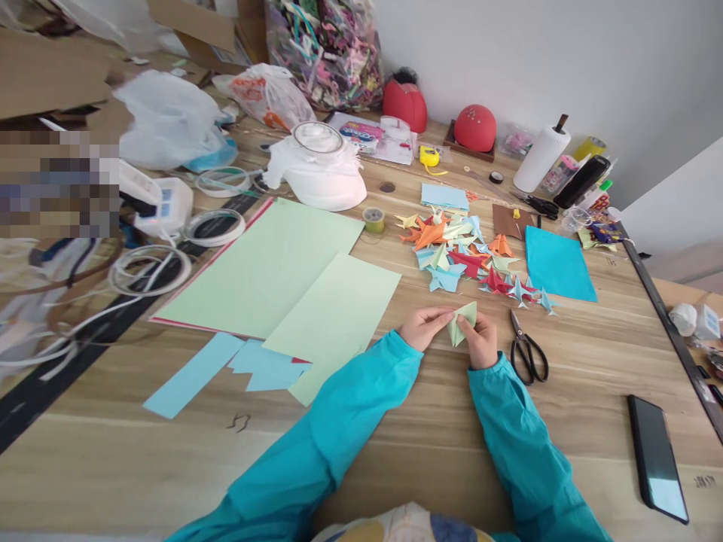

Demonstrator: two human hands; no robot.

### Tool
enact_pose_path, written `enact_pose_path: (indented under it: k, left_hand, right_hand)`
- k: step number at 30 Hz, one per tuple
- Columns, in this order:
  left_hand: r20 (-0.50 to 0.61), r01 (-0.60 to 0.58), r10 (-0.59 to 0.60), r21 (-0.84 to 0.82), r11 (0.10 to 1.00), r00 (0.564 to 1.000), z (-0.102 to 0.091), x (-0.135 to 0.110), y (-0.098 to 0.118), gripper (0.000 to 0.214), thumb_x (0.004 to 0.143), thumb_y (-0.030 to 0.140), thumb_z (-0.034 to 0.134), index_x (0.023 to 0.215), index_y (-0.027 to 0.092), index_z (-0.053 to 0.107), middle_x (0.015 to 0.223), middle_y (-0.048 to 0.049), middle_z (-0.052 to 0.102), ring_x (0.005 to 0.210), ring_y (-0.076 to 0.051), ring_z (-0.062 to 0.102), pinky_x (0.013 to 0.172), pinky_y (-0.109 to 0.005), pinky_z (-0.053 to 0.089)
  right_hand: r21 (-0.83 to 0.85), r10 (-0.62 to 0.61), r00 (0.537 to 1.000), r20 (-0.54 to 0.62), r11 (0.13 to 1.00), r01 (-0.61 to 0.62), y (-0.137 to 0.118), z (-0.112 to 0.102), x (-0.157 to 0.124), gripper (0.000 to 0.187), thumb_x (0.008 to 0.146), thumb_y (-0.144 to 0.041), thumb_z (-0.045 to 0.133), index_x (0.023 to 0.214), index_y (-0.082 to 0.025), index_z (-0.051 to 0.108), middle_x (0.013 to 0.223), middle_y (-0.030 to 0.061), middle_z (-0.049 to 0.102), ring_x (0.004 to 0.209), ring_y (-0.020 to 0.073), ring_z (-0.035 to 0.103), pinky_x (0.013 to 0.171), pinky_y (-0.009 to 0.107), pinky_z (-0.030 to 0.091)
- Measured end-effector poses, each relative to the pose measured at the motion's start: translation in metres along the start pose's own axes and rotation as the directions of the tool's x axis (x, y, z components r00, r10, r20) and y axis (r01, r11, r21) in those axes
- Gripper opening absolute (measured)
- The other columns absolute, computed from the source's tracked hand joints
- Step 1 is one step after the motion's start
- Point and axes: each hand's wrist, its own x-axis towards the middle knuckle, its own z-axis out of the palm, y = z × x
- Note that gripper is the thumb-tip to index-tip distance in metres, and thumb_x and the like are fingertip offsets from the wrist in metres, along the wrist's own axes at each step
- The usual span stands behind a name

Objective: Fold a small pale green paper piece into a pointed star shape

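Between my two hands is a small folded piece of pale green paper [464, 322], standing partly opened along its creases. My left hand [425, 327] pinches its left edge with thumb and fingers. On the other side my right hand [480, 340] grips it, the thumb pressed on its front face. Just beyond lies a pile of folded paper cranes [452, 245] in orange, red, yellow, green and blue. Black-handled scissors [529, 354] rest right of my right hand. Large pale green sheets [333, 316] lie to the left, with light blue paper strips [192, 376] below them.
A phone [658, 458] lies at the right. Blue cloth or paper [560, 262], a thread spool [373, 220] and a yellow tape measure [429, 156] are farther back. White cables [150, 263] coil at the left. Bags and a white-covered jar [319, 169] stand behind.
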Motion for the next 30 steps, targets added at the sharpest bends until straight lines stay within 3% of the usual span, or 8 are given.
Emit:
enact_pose_path:
  k: [13,20,24,30]
  left_hand:
    - [-0.142,-0.047,0.064,0.124,0.991,0.988,-0.002,0.002,-0.012,0.022,0.062,0.033,0.067,0.072,0.014,0.067,0.084,-0.0076,0.068,0.081,-0.02,0.061,0.075,-0.032,0.048]
    - [-0.134,-0.002,0.002,-0.004,1.0,0.991,0.003,0.0,-0.005,0.03,0.054,0.031,0.072,0.077,0.014,0.065,0.08,-0.0068,0.068,0.077,-0.02,0.061,0.075,-0.034,0.047]
    - [-0.128,0.024,-0.032,-0.067,0.997,0.991,0.002,0.001,-0.003,0.027,0.052,0.032,0.073,0.069,0.014,0.062,0.078,-0.0054,0.068,0.073,-0.017,0.061,0.074,-0.033,0.047]
    - [-0.116,0.03,-0.038,-0.068,0.997,0.992,0.0,0.002,-0.004,0.024,0.055,0.034,0.071,0.065,0.014,0.06,0.076,-0.004,0.066,0.071,-0.015,0.058,0.073,-0.031,0.045]
  right_hand:
    - [0.033,-0.018,0.998,0.052,0.999,0.016,0.004,-0.002,-0.001,0.02,0.068,-0.034,0.061,0.073,-0.016,0.065,0.061,0.0008,0.06,0.059,0.0147,0.053,0.056,0.026,0.042]
    - [0.012,-0.037,0.999,0.011,0.999,0.037,0.001,0.0,-0.001,0.024,0.069,-0.038,0.059,0.073,-0.015,0.065,0.061,0.0012,0.061,0.057,0.0145,0.053,0.055,0.027,0.043]
    - [0.015,-0.04,0.999,0.03,0.999,0.04,0.002,0.0,-0.001,0.024,0.069,-0.039,0.059,0.074,-0.016,0.064,0.064,0.0018,0.062,0.058,0.0148,0.054,0.057,0.027,0.043]
    - [0.039,-0.038,0.999,0.032,0.999,0.037,0.003,-0.001,-0.002,0.02,0.068,-0.036,0.06,0.075,-0.017,0.063,0.065,0.0021,0.064,0.06,0.0157,0.056,0.058,0.028,0.044]
